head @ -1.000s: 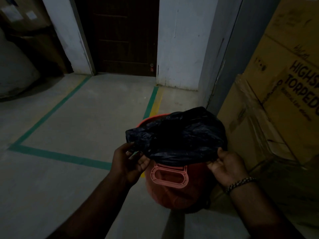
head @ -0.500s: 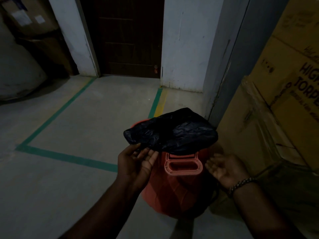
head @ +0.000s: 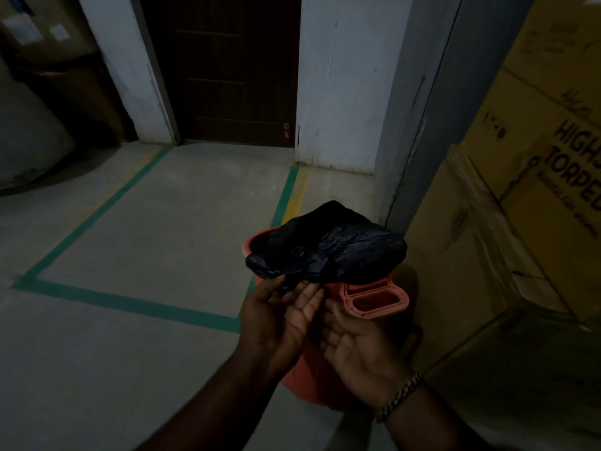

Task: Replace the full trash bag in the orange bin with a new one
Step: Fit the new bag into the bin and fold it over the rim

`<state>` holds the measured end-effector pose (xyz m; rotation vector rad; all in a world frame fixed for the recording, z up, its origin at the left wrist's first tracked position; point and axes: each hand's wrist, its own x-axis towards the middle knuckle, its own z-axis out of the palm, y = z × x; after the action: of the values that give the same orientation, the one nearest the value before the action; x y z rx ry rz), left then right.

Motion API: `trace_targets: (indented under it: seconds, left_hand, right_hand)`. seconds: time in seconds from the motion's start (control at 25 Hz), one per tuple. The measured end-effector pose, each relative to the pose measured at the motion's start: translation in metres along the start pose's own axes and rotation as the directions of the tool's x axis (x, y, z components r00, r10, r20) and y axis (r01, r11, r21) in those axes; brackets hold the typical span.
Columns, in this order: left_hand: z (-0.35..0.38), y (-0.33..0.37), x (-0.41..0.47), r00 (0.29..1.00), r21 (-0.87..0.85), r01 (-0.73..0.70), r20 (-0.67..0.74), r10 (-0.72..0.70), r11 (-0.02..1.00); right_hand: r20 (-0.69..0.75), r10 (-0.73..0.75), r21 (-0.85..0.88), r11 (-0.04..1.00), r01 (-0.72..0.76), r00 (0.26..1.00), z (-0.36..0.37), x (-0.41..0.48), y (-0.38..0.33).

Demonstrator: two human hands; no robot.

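Above the orange bin (head: 309, 382), the left hand (head: 279, 310) pinches the crumpled black bag (head: 325, 249) by its lower edge. The right hand (head: 361, 346) lies relaxed and empty. Light, limp, slippery film, probably best gripped at its hem.

Left grip (head: 281, 317) pinches the trash bag (head: 325, 252); right grip (head: 361, 349) lies palm-up, fingers relaxed.
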<state>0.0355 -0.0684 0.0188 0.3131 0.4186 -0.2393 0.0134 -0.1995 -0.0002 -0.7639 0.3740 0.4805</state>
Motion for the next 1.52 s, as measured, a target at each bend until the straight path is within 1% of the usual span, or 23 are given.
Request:
trace_targets:
  seconds: [0.08, 0.24, 0.36, 0.44, 0.52, 0.64, 0.72, 0.8, 0.88, 0.96, 1.08, 1.16, 1.24, 1.28, 1.36, 1.44, 1.52]
  left_hand:
    - [-0.001, -0.003, 0.0, 0.999, 0.012, 0.046, 0.016, -0.047, 0.999]
    - [-0.003, -0.005, -0.003, 0.988, 0.086, 0.145, 0.036, -0.149, 0.986]
    - [-0.003, -0.008, -0.005, 0.982, 0.099, 0.176, 0.046, -0.181, 0.979]
    - [-0.004, -0.011, -0.003, 0.982, 0.098, 0.179, 0.046, -0.184, 0.979]
    - [-0.003, -0.014, -0.002, 0.98, 0.111, 0.186, 0.042, -0.192, 0.976]
    - [-0.003, -0.017, 0.001, 0.979, 0.143, 0.193, 0.042, -0.201, 0.971]
    - [-0.003, -0.019, 0.003, 0.983, 0.178, 0.172, 0.04, -0.181, 0.969]
    - [-0.004, -0.02, 0.005, 0.988, 0.235, 0.145, 0.015, -0.152, 0.961]
    - [-0.009, -0.019, 0.008, 0.996, 0.301, 0.094, -0.021, -0.092, 0.949]
    - [-0.013, -0.016, 0.012, 0.998, 0.329, 0.049, -0.052, -0.034, 0.943]
    - [-0.016, -0.01, 0.014, 0.992, 0.328, -0.021, -0.11, 0.06, 0.945]
    - [-0.018, -0.003, 0.014, 0.979, 0.279, -0.065, -0.167, 0.115, 0.958]
    - [-0.02, 0.004, 0.015, 0.975, 0.233, -0.067, -0.191, 0.113, 0.97]
    - [-0.02, 0.005, 0.014, 0.977, 0.25, -0.05, -0.189, 0.099, 0.967]
    - [-0.02, 0.004, 0.012, 0.974, 0.375, -0.024, -0.199, 0.106, 0.927]
    - [-0.019, 0.002, 0.011, 0.954, 0.541, -0.045, -0.226, 0.197, 0.84]
    - [-0.013, 0.003, 0.009, 0.943, 0.618, -0.094, -0.195, 0.268, 0.78]
  right_hand:
    - [0.037, -0.052, 0.116, 0.992, 0.047, 0.998, 0.007, 0.0, 0.003]
    - [-0.048, -0.125, 0.233, 0.963, 0.132, 0.991, 0.007, 0.006, 0.0]
    - [-0.081, -0.161, 0.324, 0.929, 0.179, 0.984, 0.005, 0.008, -0.002]
    - [-0.096, -0.194, 0.322, 0.922, 0.215, 0.976, 0.006, 0.006, -0.004]
    - [-0.143, -0.214, 0.301, 0.921, 0.249, 0.966, 0.006, 0.007, -0.009]
    - [-0.177, -0.201, 0.258, 0.935, 0.242, 0.963, 0.003, 0.009, -0.017]
    - [-0.186, -0.183, 0.246, 0.942, 0.226, 0.965, 0.002, 0.011, -0.021]
    - [-0.226, -0.164, 0.223, 0.951, 0.215, 0.96, 0.001, 0.013, -0.026]
    - [-0.301, -0.151, 0.17, 0.963, 0.209, 0.942, 0.0, 0.015, -0.032]
    - [-0.382, -0.157, 0.126, 0.967, 0.22, 0.911, -0.003, 0.019, -0.039]
    - [-0.466, -0.169, 0.068, 0.972, 0.226, 0.868, -0.005, 0.018, -0.05]
    - [-0.494, -0.169, 0.061, 0.972, 0.227, 0.853, -0.005, 0.017, -0.054]
    - [-0.506, -0.168, 0.064, 0.971, 0.231, 0.846, -0.004, 0.016, -0.057]
    - [-0.507, -0.169, 0.058, 0.972, 0.229, 0.845, -0.003, 0.016, -0.057]
    - [-0.506, -0.18, 0.035, 0.973, 0.229, 0.844, -0.001, 0.017, -0.056]
    - [-0.501, -0.191, 0.011, 0.974, 0.227, 0.844, -0.001, 0.019, -0.054]
    - [-0.501, -0.2, -0.012, 0.975, 0.224, 0.842, 0.0, 0.019, -0.053]
